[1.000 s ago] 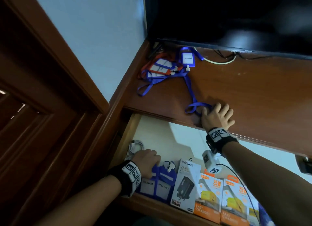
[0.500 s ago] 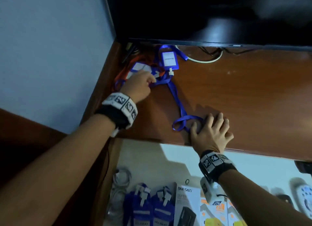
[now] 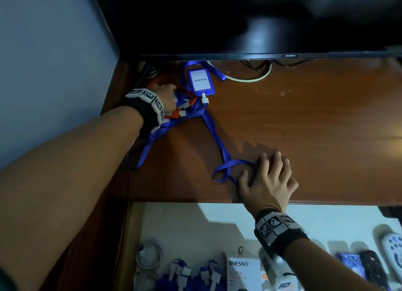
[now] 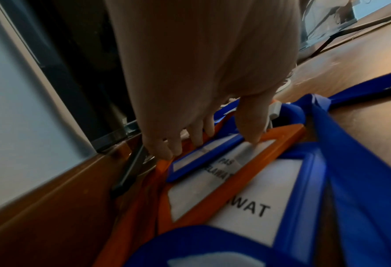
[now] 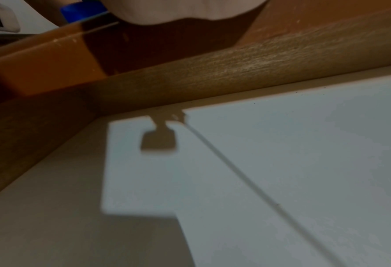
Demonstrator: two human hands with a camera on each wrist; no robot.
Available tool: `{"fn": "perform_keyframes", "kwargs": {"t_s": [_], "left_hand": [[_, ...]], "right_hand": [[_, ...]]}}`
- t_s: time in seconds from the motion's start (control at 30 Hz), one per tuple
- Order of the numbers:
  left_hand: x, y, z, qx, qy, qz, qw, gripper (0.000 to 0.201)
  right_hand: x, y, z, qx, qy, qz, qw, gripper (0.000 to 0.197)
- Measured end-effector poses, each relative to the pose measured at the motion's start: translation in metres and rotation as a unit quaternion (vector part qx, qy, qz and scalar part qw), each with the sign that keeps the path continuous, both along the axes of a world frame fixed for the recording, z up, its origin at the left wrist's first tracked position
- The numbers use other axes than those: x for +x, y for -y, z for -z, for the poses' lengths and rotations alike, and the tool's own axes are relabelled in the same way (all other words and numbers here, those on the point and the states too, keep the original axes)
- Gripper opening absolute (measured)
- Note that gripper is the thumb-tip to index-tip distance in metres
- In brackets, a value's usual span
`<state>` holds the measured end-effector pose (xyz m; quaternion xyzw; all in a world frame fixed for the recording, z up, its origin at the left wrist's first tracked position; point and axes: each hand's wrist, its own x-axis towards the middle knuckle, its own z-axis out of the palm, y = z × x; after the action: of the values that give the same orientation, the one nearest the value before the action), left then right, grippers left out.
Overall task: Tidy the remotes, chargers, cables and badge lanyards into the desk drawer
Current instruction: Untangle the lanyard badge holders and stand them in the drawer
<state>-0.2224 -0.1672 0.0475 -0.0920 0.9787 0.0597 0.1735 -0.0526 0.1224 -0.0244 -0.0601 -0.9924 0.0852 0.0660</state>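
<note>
A pile of blue and orange badge lanyards (image 3: 185, 110) lies in the back left corner of the wooden desk (image 3: 304, 127). My left hand (image 3: 167, 93) is on that pile. In the left wrist view its thumb and fingers (image 4: 167, 150) pinch a small blue badge holder (image 4: 203, 159) stacked on an orange badge holder (image 4: 242, 182). Another blue badge (image 3: 201, 82) marked PELAWAT lies just right of the hand. One blue strap (image 3: 219, 147) runs forward to a loop under my right hand (image 3: 269, 171), which lies flat with straight fingers near the desk's front edge.
A dark TV (image 3: 239, 18) overhangs the back of the desk, with a white cable (image 3: 250, 79) under it. The open drawer (image 3: 217, 225) below holds a coiled white cable (image 3: 149, 254), blue badges (image 3: 191, 275), a charger box (image 3: 243, 271) and remotes (image 3: 374, 266).
My left hand left the drawer, reached to the pile in the back corner and now grips the badge holders. My right hand stayed flat on the strap loop.
</note>
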Motion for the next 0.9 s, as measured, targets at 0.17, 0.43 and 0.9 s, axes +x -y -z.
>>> {"fn": "perform_keyframes", "kwargs": {"t_s": [0.17,0.43,0.9], "left_hand": [[0.011,0.004,-0.004,-0.054,0.005,0.012,0.998,0.092],[0.038,-0.006,-0.020,-0.109,0.060,0.064,0.990,0.096],[0.053,-0.007,-0.009,-0.095,0.020,0.041,0.994,0.063]], "right_hand": [[0.000,0.001,-0.001,-0.003,-0.003,-0.001,1.000,0.064],[0.001,0.000,-0.001,-0.001,0.002,-0.005,1.000,0.065],[0.001,-0.001,-0.004,-0.002,0.021,-0.008,1.000,0.068]]}}
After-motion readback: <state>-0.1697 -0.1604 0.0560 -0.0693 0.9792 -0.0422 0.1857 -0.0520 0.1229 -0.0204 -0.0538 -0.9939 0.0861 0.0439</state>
